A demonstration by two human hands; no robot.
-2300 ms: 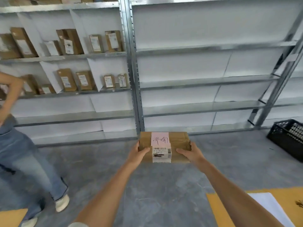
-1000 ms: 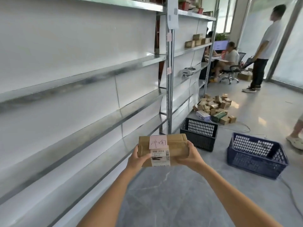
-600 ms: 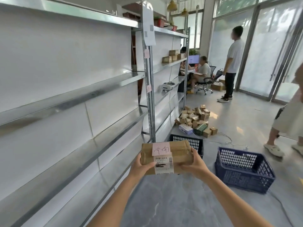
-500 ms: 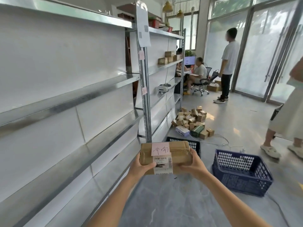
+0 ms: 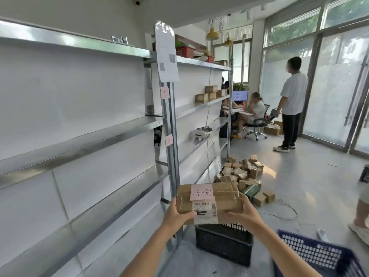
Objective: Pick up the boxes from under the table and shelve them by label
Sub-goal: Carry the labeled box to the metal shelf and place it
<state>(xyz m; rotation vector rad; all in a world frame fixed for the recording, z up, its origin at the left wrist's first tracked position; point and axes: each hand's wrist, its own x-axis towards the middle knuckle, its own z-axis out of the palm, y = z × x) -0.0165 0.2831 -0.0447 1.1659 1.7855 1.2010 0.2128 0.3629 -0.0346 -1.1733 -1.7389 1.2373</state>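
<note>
I hold a brown cardboard box [image 5: 223, 198] in front of me with both hands. A pink handwritten note [image 5: 201, 192] and a white barcode label [image 5: 204, 212] are stuck on it. My left hand [image 5: 177, 213] grips its left end and my right hand [image 5: 242, 211] grips its right end. Metal shelves [image 5: 95, 136] run along my left. Pink notes [image 5: 165, 92] hang on the upright post [image 5: 171, 136] between two bays. Three small boxes [image 5: 211, 92] stand on a shelf in the farther bay.
A black crate [image 5: 223, 242] sits on the floor just under the box, a blue crate [image 5: 317, 254] to its right. A heap of small boxes [image 5: 241, 174] lies further on. One person stands [image 5: 291, 100] by the glass doors, another sits [image 5: 255, 108] at a desk. A foot [image 5: 359, 230] is at right.
I turned from facing the shelves to looking along them, then walked forward. The box stays in both hands. The crates and the upright post have come nearer.
</note>
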